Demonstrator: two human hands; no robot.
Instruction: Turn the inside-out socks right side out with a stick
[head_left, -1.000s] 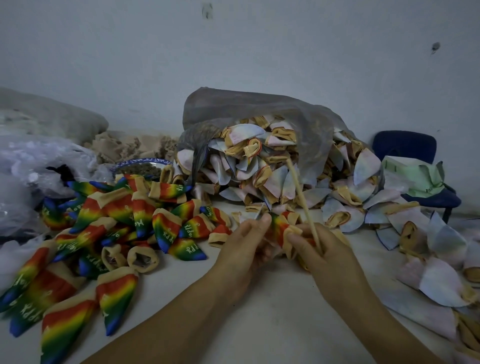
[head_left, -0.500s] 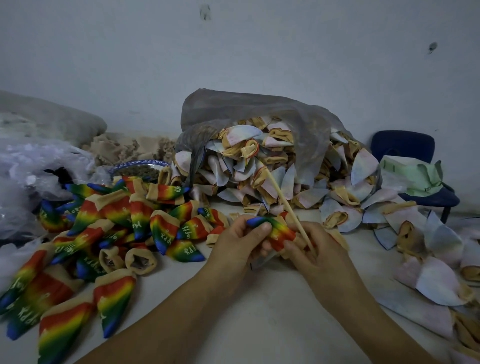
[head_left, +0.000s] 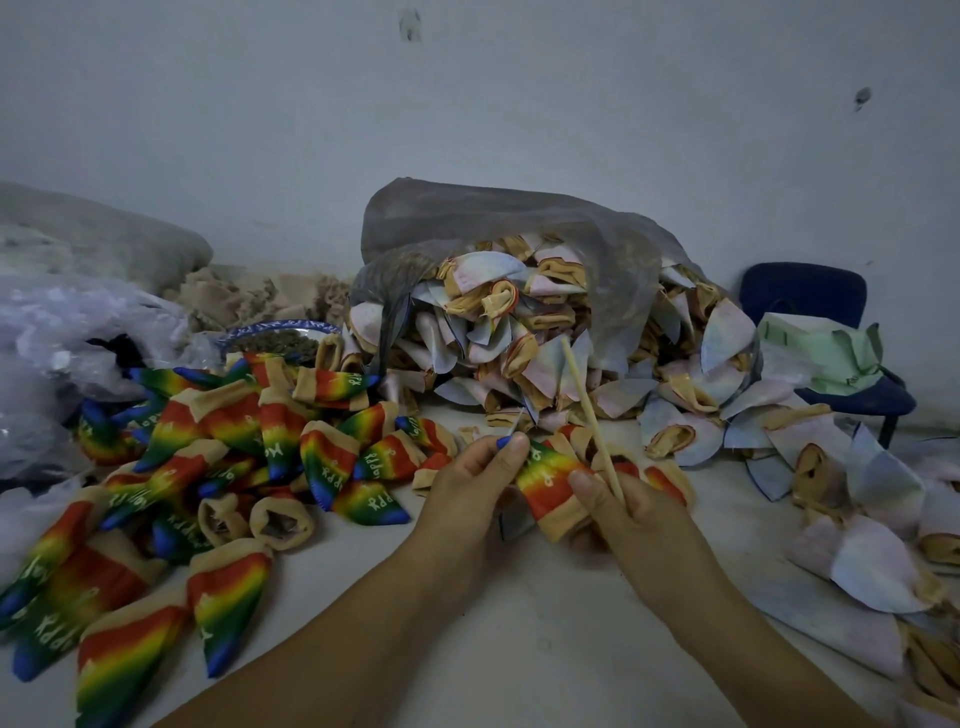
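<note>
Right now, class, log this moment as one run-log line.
sock: rainbow side out | left hand: pinches its blue toe | right hand: grips stick and cuff end

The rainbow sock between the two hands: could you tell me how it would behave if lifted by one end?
Probably floppy: the rainbow sock creases between the left hand and right hand. Likely light, since a fingertip pinch holds its blue toe. Its soft knit looks unlikely to slip or roll.

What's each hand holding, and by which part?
Left hand pinches the rainbow sock by its blue toe; right hand grips the stick near its lower end.
</note>
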